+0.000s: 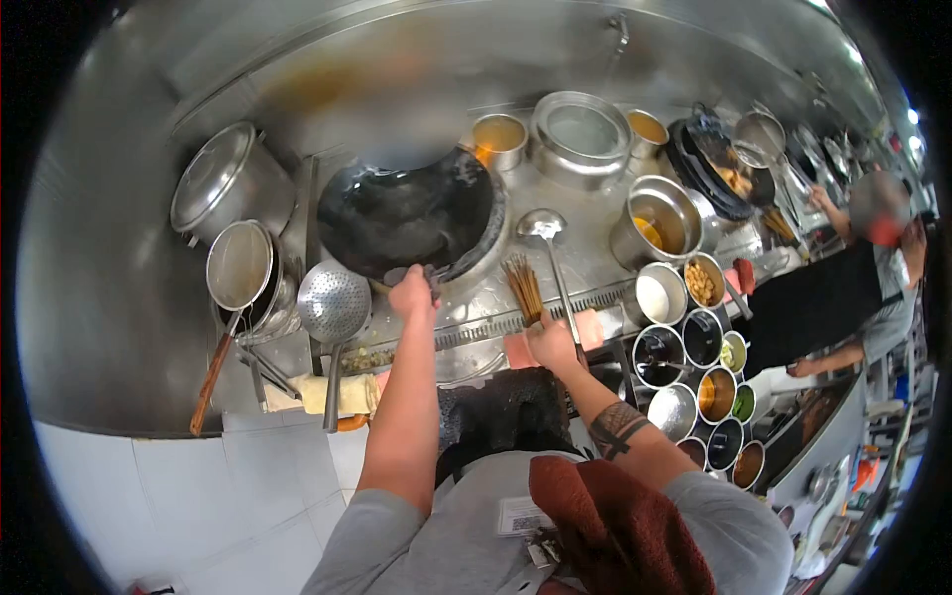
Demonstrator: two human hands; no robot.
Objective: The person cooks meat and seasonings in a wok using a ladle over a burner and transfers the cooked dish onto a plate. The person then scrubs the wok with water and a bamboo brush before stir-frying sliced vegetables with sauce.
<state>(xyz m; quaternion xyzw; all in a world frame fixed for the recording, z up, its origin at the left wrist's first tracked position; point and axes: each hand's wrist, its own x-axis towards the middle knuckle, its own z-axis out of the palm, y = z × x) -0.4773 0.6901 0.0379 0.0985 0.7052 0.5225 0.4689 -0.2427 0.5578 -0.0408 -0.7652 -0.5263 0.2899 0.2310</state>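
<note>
My left hand is closed around a dark grey cloth at the near rim of a large black wok. The wok sits on the stove with some liquid in it. My right hand grips a bamboo wok brush, its bristles pointing away from me over the stove's front edge. Beside that hand runs the long handle of a steel ladle, whose bowl rests on the counter. A pink cloth lies under the right hand and the ladle handle.
A perforated skimmer and a wire strainer stand left of the wok, by a lidded pot. Behind are a large steel pot and an oil pot. Several seasoning containers fill the right. A co-worker stands there.
</note>
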